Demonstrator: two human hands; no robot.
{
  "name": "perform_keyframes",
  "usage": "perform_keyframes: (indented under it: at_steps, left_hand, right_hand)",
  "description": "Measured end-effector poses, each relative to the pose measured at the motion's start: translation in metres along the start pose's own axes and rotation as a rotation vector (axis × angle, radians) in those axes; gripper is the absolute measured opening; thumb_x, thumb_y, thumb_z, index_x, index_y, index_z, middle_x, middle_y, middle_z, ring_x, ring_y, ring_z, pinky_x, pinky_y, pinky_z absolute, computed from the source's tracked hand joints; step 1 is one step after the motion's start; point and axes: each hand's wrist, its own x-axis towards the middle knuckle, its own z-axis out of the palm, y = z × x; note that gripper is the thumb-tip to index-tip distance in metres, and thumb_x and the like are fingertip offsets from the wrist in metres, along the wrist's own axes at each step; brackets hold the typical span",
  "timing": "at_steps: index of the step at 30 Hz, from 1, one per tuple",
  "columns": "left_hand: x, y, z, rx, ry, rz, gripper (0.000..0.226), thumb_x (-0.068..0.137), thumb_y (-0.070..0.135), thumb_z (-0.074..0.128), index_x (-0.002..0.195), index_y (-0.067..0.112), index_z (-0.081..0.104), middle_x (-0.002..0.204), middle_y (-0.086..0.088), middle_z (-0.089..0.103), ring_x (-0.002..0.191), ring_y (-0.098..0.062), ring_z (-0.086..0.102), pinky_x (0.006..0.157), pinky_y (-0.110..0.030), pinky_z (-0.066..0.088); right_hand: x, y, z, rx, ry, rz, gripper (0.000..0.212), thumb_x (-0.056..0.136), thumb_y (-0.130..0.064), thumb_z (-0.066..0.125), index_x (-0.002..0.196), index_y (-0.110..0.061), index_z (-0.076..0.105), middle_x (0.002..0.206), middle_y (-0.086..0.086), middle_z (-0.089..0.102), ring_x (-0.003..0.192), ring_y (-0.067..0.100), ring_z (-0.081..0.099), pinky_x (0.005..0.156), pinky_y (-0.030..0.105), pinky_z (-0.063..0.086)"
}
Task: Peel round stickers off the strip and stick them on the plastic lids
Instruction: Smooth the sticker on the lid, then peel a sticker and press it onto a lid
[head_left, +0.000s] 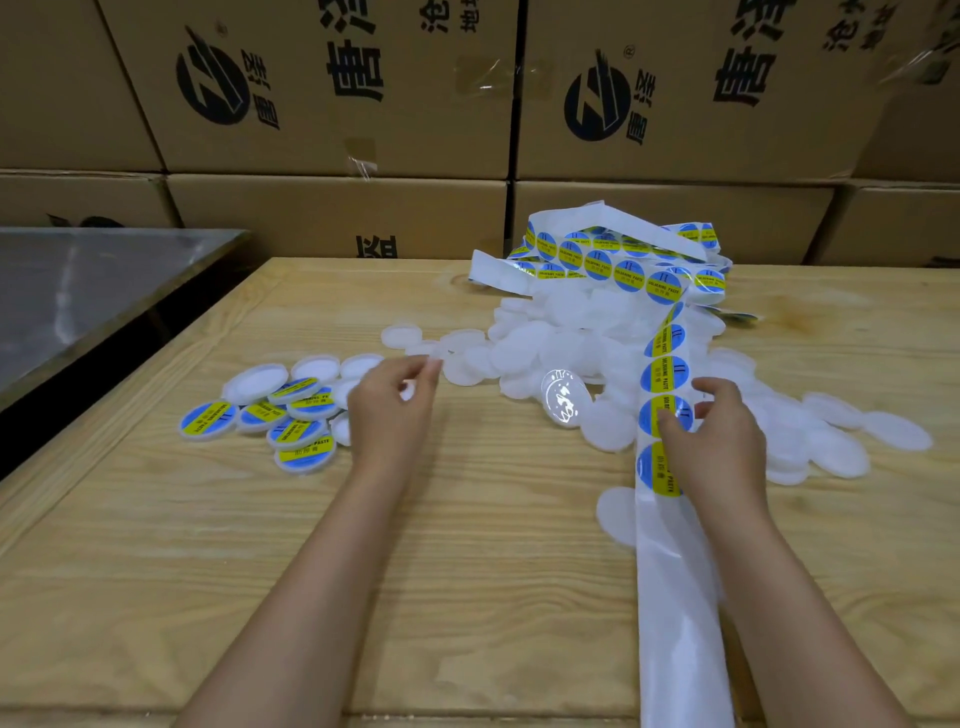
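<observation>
Strip (670, 571): glossy backing, bare near the camera, lying on the wooden table (260, 571).
Right hand (714, 441): thumb and fingers pinching a round sticker (670, 415) on the strip.
Left hand (392, 410): fingertips apparently gripping a plain lid; blurred.
Labelled lids (291, 421): clustered left.
Plain lids (545, 343): piled beyond.

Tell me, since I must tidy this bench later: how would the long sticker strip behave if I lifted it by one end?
Probably floppy: the sticker strip bends, folds and loops over the heap of lids rather than lying straight. Likely light too, being thin backing paper. Its glossy bare stretch near the right hand may feel slippery, and it could drag loose lids along.
</observation>
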Motion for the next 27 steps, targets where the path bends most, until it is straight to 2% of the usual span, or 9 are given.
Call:
perform_keyframes:
  at_steps: [2,4,8,12,15,17,20,23,27]
  left_hand:
    - [0.009,-0.010,-0.012,0.201,0.065,0.085,0.019,0.089,0.022,0.063,0.095,0.006,0.072,0.101,-0.004,0.070,0.099,-0.022,0.059,0.086,-0.029,0.040]
    - [0.014,-0.019,-0.020,0.356,0.131,0.136,0.019,0.089,0.015,0.062,0.096,0.000,0.071,0.107,-0.013,0.068,0.104,-0.031,0.056,0.088,-0.032,0.035]
    - [0.019,-0.031,-0.027,0.590,0.206,0.086,0.018,0.088,0.007,0.057,0.091,-0.006,0.068,0.100,-0.022,0.067,0.098,-0.038,0.055,0.080,-0.042,0.037]
    - [0.018,-0.034,-0.030,0.706,0.213,-0.040,0.014,0.082,0.005,0.057,0.078,-0.002,0.069,0.081,-0.027,0.063,0.082,-0.040,0.055,0.069,-0.041,0.036]
    - [0.019,-0.038,-0.031,0.824,0.173,-0.083,0.019,0.082,0.009,0.055,0.072,0.000,0.067,0.077,-0.025,0.062,0.079,-0.038,0.055,0.074,-0.040,0.031]
    - [0.018,-0.040,-0.030,0.864,0.169,-0.071,0.020,0.084,0.013,0.054,0.079,0.000,0.068,0.082,-0.023,0.064,0.085,-0.037,0.055,0.083,-0.041,0.031]
    - [0.013,-0.032,-0.025,0.756,0.182,0.078,0.022,0.084,0.014,0.057,0.099,0.003,0.069,0.104,-0.016,0.067,0.099,-0.036,0.057,0.099,-0.044,0.026]
    - [0.000,-0.007,-0.005,0.534,0.121,0.358,0.023,0.081,0.013,0.057,0.097,0.003,0.070,0.098,-0.014,0.070,0.090,-0.034,0.063,0.090,-0.040,0.033]
    - [-0.040,0.029,0.030,0.207,-0.209,0.493,0.032,0.081,0.023,0.063,0.108,0.007,0.068,0.109,-0.006,0.068,0.102,-0.025,0.061,0.094,-0.036,0.039]
  right_hand:
    - [-0.001,-0.001,0.000,0.023,-0.005,0.004,0.042,0.086,-0.011,0.060,0.127,-0.012,0.048,0.107,0.012,0.061,0.101,0.034,0.054,0.082,0.040,0.043]
    - [-0.002,-0.001,-0.001,0.086,0.004,0.033,0.036,0.087,-0.008,0.057,0.122,-0.015,0.052,0.095,0.005,0.060,0.091,0.030,0.056,0.073,0.037,0.044]
    - [0.002,-0.001,-0.003,0.309,-0.041,0.166,0.025,0.086,-0.008,0.059,0.109,-0.019,0.061,0.083,0.000,0.062,0.079,0.025,0.060,0.069,0.031,0.044]
    - [0.003,-0.002,-0.004,0.505,-0.097,0.252,0.025,0.079,-0.007,0.066,0.096,-0.024,0.063,0.084,0.005,0.065,0.074,0.021,0.061,0.071,0.033,0.047]
    - [0.004,-0.001,-0.002,0.524,-0.072,0.265,0.026,0.078,-0.005,0.062,0.093,-0.026,0.064,0.080,-0.001,0.064,0.072,0.018,0.060,0.069,0.032,0.047]
    - [0.005,0.001,-0.001,0.535,-0.062,0.264,0.026,0.078,-0.004,0.059,0.095,-0.023,0.065,0.079,-0.003,0.063,0.067,0.017,0.058,0.067,0.031,0.046]
    - [0.005,0.001,0.001,0.539,-0.061,0.248,0.023,0.079,-0.006,0.059,0.096,-0.021,0.066,0.078,-0.003,0.064,0.057,0.014,0.051,0.063,0.030,0.042]
    - [0.004,0.000,0.001,0.538,-0.062,0.217,0.022,0.079,-0.008,0.059,0.095,-0.021,0.066,0.073,-0.005,0.064,0.053,0.014,0.047,0.062,0.030,0.040]
    - [0.000,-0.003,0.004,0.524,-0.100,0.167,0.022,0.081,-0.008,0.058,0.089,-0.027,0.064,0.068,-0.002,0.065,0.051,0.014,0.047,0.061,0.031,0.040]
